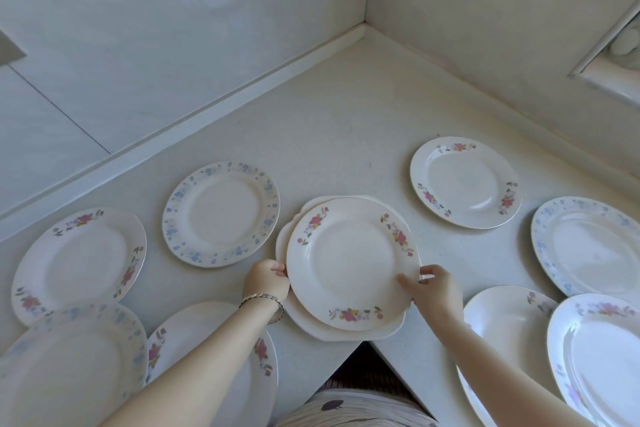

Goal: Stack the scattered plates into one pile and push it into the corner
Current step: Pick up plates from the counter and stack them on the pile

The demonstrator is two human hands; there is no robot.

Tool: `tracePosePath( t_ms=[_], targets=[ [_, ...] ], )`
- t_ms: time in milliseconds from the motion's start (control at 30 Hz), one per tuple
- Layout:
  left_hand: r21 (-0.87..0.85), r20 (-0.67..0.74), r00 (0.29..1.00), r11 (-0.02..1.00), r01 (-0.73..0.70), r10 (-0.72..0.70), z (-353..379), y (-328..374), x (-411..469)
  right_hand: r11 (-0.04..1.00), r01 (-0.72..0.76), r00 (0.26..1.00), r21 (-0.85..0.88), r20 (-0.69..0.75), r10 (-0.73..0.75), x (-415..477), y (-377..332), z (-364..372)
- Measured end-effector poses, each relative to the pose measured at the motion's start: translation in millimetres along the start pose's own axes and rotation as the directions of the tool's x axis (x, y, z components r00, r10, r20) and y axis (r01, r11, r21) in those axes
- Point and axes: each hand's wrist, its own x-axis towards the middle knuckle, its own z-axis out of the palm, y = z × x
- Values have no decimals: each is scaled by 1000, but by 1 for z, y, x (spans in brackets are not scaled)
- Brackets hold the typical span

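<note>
A pink-flowered plate (351, 262) lies on top of a plain scalloped white plate (304, 319) near the counter's front notch. My left hand (266, 279) grips the flowered plate's left rim and my right hand (433, 288) grips its right rim, thumb on top. Several other plates lie scattered singly: a blue-flowered plate (221, 213) behind left, a pink-flowered plate (465, 182) behind right, another pink-flowered plate (78, 260) at far left. The counter corner (363, 28) is far back.
More plates crowd the front: a blue-rimmed plate (588, 246) at far right, two overlapping plates (512, 322) at lower right, two plates (76, 364) at lower left under my left forearm. White counter (346, 135) runs back between two walls. A window frame (609, 55) sits at right.
</note>
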Motion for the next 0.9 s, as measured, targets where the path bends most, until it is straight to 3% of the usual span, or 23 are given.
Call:
tracePosePath(
  t_ms=[133,267,500,567,633,700,733,800,900],
  targets=[
    [120,6,993,985,-121,121,-4,3,-5,985,93,996,-143,23,-91,-3,-3,6],
    [164,50,985,971,-171,165,-1,6,-14,995,79,995,-54,68,-75,2,-9,6],
    [47,184,973,988,-149,138,-9,1,-19,999,47,997,-27,67,-45,7,-8,8],
    [-92,211,976,995,-43,62,-16,1,-15,999,45,997,-23,59,-44,8,-8,9],
    [-203,114,992,976,78,-55,-26,-1,-2,998,50,998,-24,51,-49,7,-8,10],
    [-243,-147,967,956,167,-206,-41,-6,18,999,48,998,-21,47,-47,7,-7,11],
    [-343,-220,927,914,218,-304,-50,-7,26,999,46,998,-22,46,-45,7,-7,11],
    [-656,-99,882,697,291,-461,-64,-3,33,999,49,998,-19,46,-48,8,-7,11],
    [-859,108,909,423,289,-402,-71,3,40,998,49,997,-38,55,-47,4,-9,11]
  ],
)
